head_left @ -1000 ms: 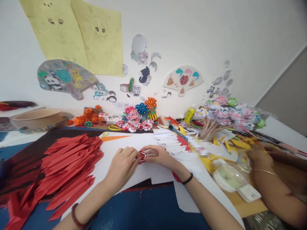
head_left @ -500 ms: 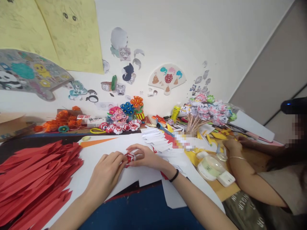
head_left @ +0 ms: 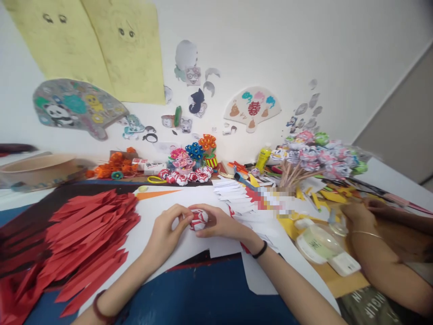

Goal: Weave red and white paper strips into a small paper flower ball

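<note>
Your left hand point(head_left: 171, 229) pinches the left side of a red-and-white paper flower point(head_left: 199, 220), and your right hand point(head_left: 219, 222) is clasped on its right side. Folded red paper strips point(head_left: 89, 232) lie left of your left hand, folded white strips point(head_left: 230, 192) just beyond your right.

From the red-and-white paper ball point(head_left: 199, 220), a hand had room over white paper point(head_left: 165, 201) at 10 o'clock, and over the blue surface point(head_left: 203, 289) at 6 o'clock between the forearms point(head_left: 135, 266); piled red strips point(head_left: 94, 230) blocked 9 o'clock, paper flowers point(head_left: 192, 176) 12 o'clock, white strips point(head_left: 233, 193) 2 o'clock, a tub point(head_left: 314, 243) 3 o'clock, with a co-worker's arm point(head_left: 375, 246) beyond it
</note>
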{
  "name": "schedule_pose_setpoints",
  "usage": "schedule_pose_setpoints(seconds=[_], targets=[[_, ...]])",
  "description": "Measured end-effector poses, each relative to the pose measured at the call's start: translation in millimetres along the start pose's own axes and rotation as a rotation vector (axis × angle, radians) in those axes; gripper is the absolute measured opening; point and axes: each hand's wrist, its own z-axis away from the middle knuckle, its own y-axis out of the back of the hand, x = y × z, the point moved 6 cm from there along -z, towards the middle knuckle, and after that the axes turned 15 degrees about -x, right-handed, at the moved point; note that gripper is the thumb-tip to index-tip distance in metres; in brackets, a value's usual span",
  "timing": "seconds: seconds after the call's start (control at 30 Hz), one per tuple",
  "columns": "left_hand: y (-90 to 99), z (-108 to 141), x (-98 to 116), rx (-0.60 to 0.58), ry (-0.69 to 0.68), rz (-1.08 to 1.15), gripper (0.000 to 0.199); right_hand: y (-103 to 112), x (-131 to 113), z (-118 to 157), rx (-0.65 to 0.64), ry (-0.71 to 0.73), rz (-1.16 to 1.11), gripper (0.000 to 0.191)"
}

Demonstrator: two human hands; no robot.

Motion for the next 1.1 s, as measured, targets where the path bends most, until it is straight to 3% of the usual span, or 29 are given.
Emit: schedule_pose_setpoints(seconds=[0.27,0.37,0.5,1.1], targets=[[5.9,3,15,0.021,-0.027,-0.008,0.019,0,1,0,0.039,-0.012,-0.018,0.066],[11.5,7,22,0.081,-0.057,-0.074,0.015,3,5,0,0.088,-0.024,-0.059,0.066],[6.0,9,28,0.033,-0.083,-0.226,0.01,6,3,1,0.121,-0.01,-0.026,0.065],[-9.1,6,16,-0.025,-0.164,-0.421,0.012,9,7,2,0.122,-0.036,0.042,0.07]])
